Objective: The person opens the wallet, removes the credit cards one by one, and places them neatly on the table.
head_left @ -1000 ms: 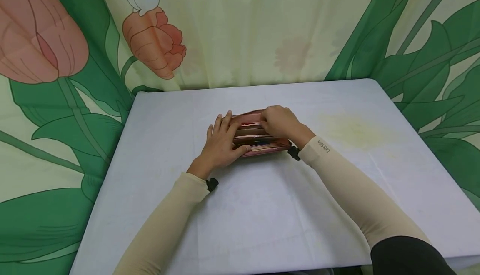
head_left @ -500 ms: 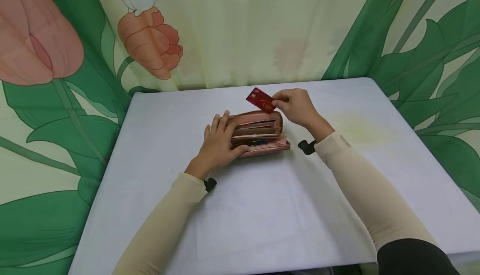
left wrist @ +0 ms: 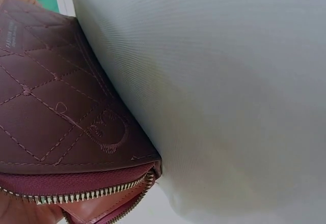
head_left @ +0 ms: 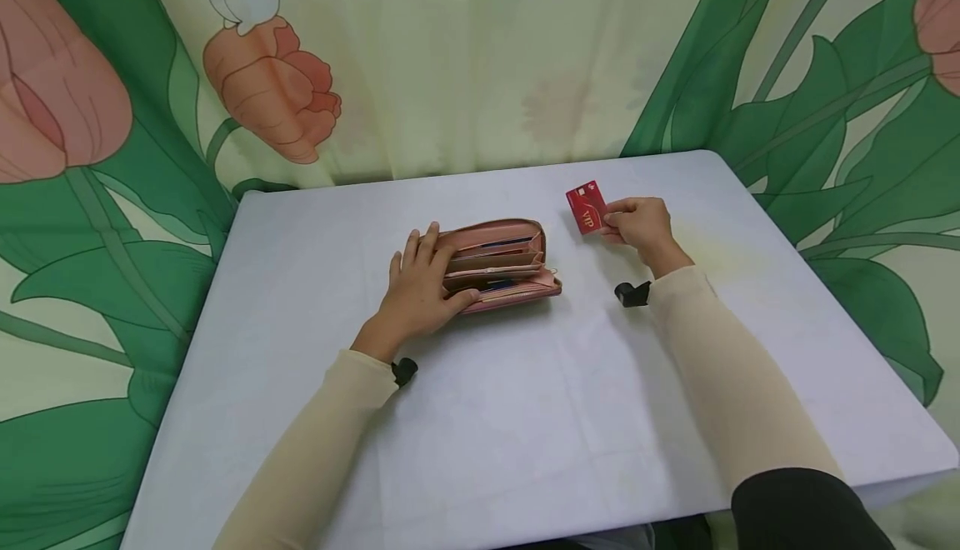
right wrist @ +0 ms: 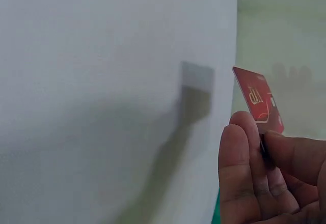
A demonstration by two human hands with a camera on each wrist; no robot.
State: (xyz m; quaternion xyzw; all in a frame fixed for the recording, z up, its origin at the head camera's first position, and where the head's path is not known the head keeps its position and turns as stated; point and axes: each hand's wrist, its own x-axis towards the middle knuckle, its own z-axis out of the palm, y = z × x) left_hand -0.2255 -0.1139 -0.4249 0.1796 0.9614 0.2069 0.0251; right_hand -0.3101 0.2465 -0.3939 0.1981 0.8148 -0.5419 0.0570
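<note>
A pink zip-around wallet (head_left: 501, 265) stands unzipped on the table, its compartments facing up. My left hand (head_left: 420, 287) grips its left end, thumb along the near side and fingers spread at the far side. In the left wrist view the wallet's quilted, stitched outside (left wrist: 66, 91) and its toothed zip fill the left. My right hand (head_left: 641, 229), to the wallet's right, pinches a red card (head_left: 587, 207) marked VIP between thumb and fingers. The right wrist view shows that card (right wrist: 258, 98) held up by one end, its shadow falling on the cloth.
A white cloth covers the table (head_left: 480, 433). Behind it hangs a curtain (head_left: 450, 58) printed with tulips, leaves and a carrot. Small black wrist devices sit at both cuffs, the right one (head_left: 632, 294) just below the hand.
My right hand has drawn the red card out of the wallet and carried it to the right, away from it. The left hand stays on the wallet. The head view has shifted slightly right.
</note>
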